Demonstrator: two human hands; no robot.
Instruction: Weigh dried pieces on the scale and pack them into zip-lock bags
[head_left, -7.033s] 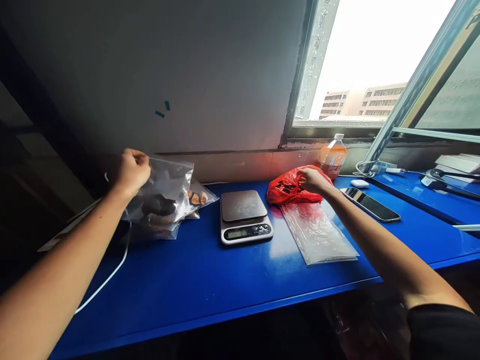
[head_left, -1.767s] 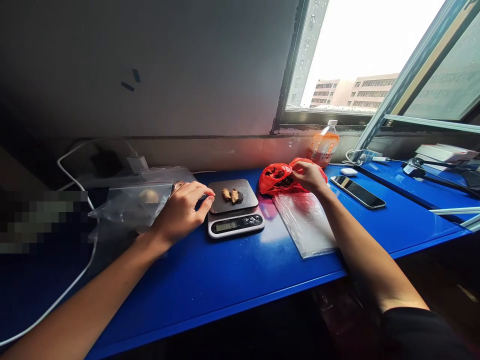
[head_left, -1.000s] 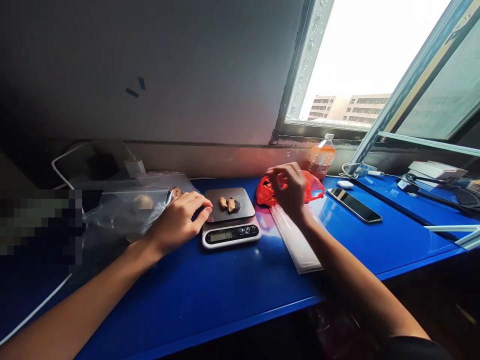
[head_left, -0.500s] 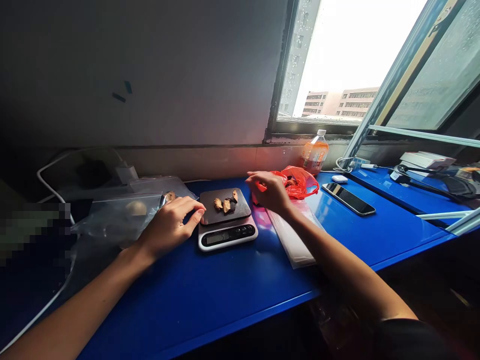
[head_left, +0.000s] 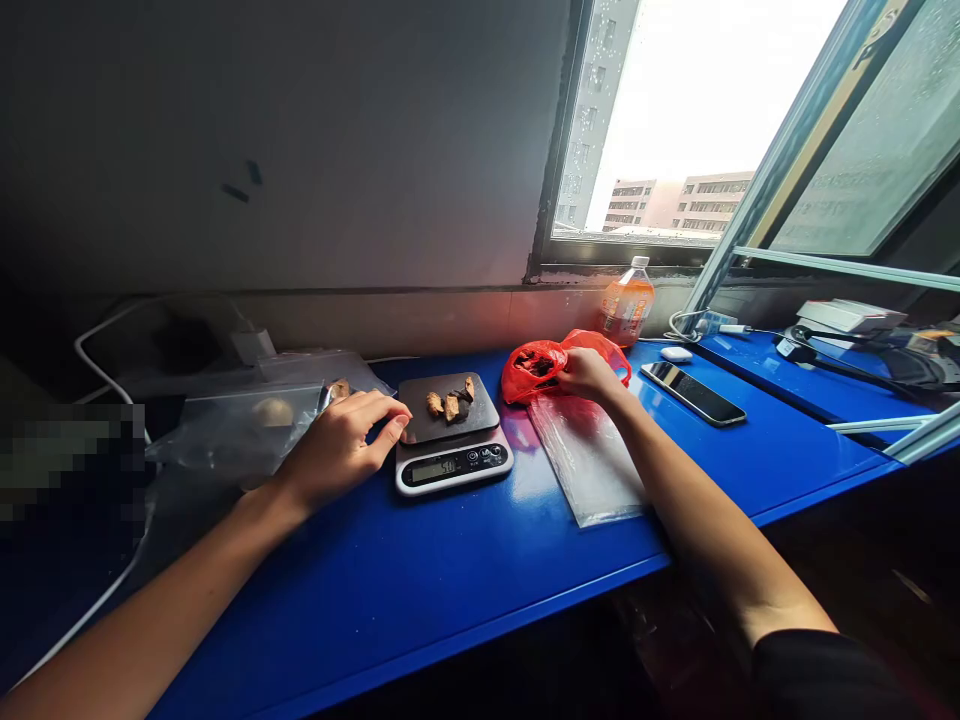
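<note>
A kitchen scale [head_left: 454, 465] with a grey plate and a lit display stands in front of me. Several brown and dark dried pieces [head_left: 454, 402] lie on its plate. My left hand [head_left: 341, 440] is at the plate's left edge, thumb and index tips close together; I see nothing between them, and its other fingers are partly hidden. To the right of the scale, my right hand [head_left: 589, 375] is closed on a thin red plastic bag [head_left: 517, 382]. Dark reddish-brown contents show through the bag's opening. Beneath it lies a stack of clear plastic bags [head_left: 585, 470].
Clear bags with pale contents [head_left: 247, 420] lie left of my left hand. An orange drink bottle [head_left: 627, 305] stands by the window. A phone [head_left: 694, 393] and a small white case [head_left: 676, 355] lie to the right, near a metal frame [head_left: 720, 230]. The blue table's edge [head_left: 480, 628] runs in front.
My right hand has moved right and slightly down, from above the red bag's left side to gripping it. The bag's opening now faces left. My left hand and the pieces stay put.
</note>
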